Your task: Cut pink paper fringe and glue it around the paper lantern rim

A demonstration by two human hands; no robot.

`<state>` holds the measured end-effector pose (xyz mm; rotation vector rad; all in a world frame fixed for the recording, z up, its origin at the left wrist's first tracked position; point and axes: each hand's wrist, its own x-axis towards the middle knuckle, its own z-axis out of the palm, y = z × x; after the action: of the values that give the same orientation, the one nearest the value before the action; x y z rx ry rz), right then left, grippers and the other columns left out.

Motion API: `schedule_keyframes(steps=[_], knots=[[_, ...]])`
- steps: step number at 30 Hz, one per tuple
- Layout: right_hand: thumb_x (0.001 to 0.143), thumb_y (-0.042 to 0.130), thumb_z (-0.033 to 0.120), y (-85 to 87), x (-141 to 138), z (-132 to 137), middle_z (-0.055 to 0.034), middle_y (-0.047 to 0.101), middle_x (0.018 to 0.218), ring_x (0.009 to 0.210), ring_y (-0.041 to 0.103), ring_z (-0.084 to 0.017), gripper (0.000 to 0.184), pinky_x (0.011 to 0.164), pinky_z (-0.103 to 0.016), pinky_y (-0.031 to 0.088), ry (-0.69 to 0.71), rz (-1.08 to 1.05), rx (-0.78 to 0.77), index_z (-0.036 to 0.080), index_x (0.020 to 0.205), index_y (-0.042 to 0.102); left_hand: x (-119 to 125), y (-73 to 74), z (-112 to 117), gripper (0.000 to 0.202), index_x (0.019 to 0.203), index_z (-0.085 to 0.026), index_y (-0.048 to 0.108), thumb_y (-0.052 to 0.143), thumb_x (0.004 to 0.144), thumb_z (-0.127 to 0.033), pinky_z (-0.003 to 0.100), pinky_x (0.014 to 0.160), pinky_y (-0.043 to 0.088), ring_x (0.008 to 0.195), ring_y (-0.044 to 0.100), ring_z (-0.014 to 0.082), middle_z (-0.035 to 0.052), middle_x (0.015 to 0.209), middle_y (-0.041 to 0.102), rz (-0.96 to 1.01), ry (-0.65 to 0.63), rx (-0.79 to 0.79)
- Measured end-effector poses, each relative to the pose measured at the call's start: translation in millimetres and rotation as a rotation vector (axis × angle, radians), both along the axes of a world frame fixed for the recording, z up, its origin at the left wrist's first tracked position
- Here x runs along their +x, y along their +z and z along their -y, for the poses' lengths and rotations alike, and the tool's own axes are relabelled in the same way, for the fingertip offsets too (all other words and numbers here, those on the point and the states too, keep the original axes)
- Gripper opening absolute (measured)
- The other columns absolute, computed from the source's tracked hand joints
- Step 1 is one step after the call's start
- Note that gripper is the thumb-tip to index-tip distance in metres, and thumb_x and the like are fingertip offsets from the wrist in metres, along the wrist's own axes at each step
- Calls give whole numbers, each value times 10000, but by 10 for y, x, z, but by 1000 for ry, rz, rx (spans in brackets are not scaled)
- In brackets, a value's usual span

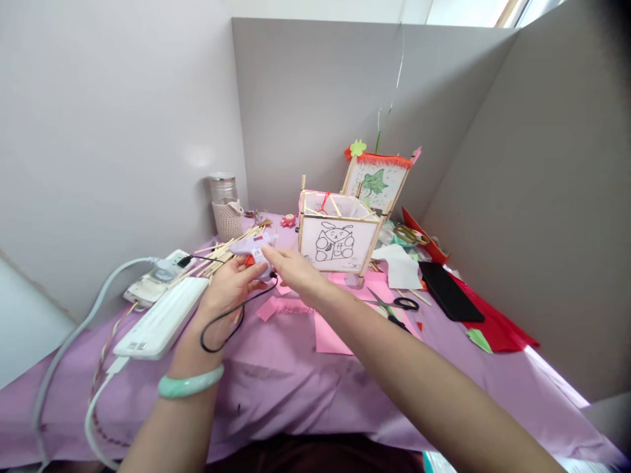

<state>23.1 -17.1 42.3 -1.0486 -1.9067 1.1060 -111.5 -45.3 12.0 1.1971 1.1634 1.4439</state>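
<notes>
My left hand (pixel 229 284), with a green bangle on the wrist, is closed around the handle of a pale purple glue gun (pixel 254 248) whose black cord (pixel 221 325) loops down over the purple cloth. My right hand (pixel 296 270) reaches across and touches the glue gun's body with closed fingers. Just beyond both hands stands a wooden-frame paper lantern (pixel 338 238) with a drawn rabbit on its front panel. Pink paper pieces (pixel 328 332) lie under my right forearm.
A second lantern with a green leaf and red fringe (pixel 378 179) stands behind. Wooden sticks (pixel 224 249), a white power strip (pixel 155 282), a white power bank (pixel 162 318), a jar (pixel 224 207), scissors (pixel 394 307), a black phone (pixel 449 290) and red paper (pixel 497 328) lie around. Grey partition walls enclose the table.
</notes>
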Motion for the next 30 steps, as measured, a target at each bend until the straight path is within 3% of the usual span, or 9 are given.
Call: schedule_keyframes(steps=[3, 5, 8, 13, 20, 23, 26, 28, 30], knots=[[832, 457, 511, 70, 433, 8, -11, 618, 741, 677, 533, -125, 400, 596, -221, 371, -51, 109, 101, 162, 829, 653, -193, 36, -107, 312, 798, -140, 586, 703, 610, -359, 241, 495, 463, 512, 578, 122, 5, 648, 626, -364, 6, -85], [819, 483, 437, 37, 783, -24, 4, 597, 698, 661, 513, -118, 317, 590, -218, 343, -176, 192, 205, 167, 762, 641, -305, 79, -180, 282, 754, -156, 566, 681, 613, -372, 248, 462, 428, 498, 580, 151, 9, 614, 622, -567, 49, -140], [785, 504, 365, -149, 1240, -101, 11, 577, 655, 629, 490, -114, 251, 576, -217, 321, -272, 298, 229, 165, 703, 632, -392, 147, -273, 244, 737, -187, 565, 667, 604, -365, 256, 510, 409, 580, 603, 189, 21, 636, 646, -919, 218, -118], [757, 487, 297, -456, 1540, -164, 10, 587, 639, 598, 486, -116, 218, 562, -222, 324, -182, 415, 155, 159, 674, 636, -396, 159, -380, 148, 745, -204, 607, 596, 648, -315, 273, 601, 394, 671, 609, 217, 53, 705, 660, -1273, 224, -61], [707, 524, 215, -456, 1487, -146, -3, 649, 699, 652, 537, -131, 144, 524, -217, 282, -176, 622, 147, 175, 689, 661, -356, 257, -191, 241, 887, -174, 631, 495, 783, -343, 306, 631, 380, 728, 584, 238, 110, 811, 662, -1475, 346, -131], [694, 521, 210, -490, 1501, -132, 3, 641, 671, 610, 530, -121, 130, 500, -226, 247, -215, 688, 129, 175, 665, 642, -233, 378, 11, 294, 911, -192, 654, 442, 824, -377, 316, 641, 383, 737, 582, 243, 97, 836, 668, -1406, 476, -20], [704, 520, 254, -537, 1516, -90, 1, 626, 637, 565, 517, -120, 140, 489, -235, 225, -249, 730, 93, 176, 641, 617, -54, 457, 194, 253, 849, -246, 681, 473, 804, -382, 284, 682, 395, 779, 596, 216, 29, 849, 681, -1244, 344, 195], [712, 531, 289, -552, 1512, -48, -6, 620, 623, 549, 510, -123, 158, 489, -240, 220, -268, 741, 75, 176, 630, 605, 43, 465, 275, 249, 799, -260, 692, 485, 789, -398, 262, 673, 393, 754, 598, 188, 4, 812, 684, -1201, 134, 228], [716, 540, 305, -553, 1498, 2, -14, 619, 623, 552, 512, -128, 173, 496, -242, 224, -278, 741, 67, 175, 615, 594, 87, 438, 317, 243, 736, -260, 689, 475, 784, -366, 253, 625, 376, 678, 584, 167, -4, 721, 672, -1246, 19, 165]])
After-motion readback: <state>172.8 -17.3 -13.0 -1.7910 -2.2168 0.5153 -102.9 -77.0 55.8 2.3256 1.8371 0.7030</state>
